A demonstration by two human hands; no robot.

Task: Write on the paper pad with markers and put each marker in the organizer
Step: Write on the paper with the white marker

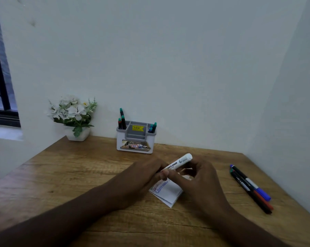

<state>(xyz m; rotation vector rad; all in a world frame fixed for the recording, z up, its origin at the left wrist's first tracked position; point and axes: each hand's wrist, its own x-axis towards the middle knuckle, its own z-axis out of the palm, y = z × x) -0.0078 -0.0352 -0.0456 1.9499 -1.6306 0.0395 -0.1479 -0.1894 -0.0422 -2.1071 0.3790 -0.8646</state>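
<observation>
Above the paper pad I grip the white marker with both my left hand and right hand, its long axis pointing up-right, while the organizer stands farther back, nearer my left hand.

Two hands, the left hand and the right hand, are sharing one white whiteboard marker above one paper pad on one wooden desk. Three loose markers are lying side by side at the right. One organizer is standing at the far edge, holding three markers in its left compartment and at least two in its right compartment; the exact number there is hard to tell. One potted flower plant is sitting far left.
</observation>
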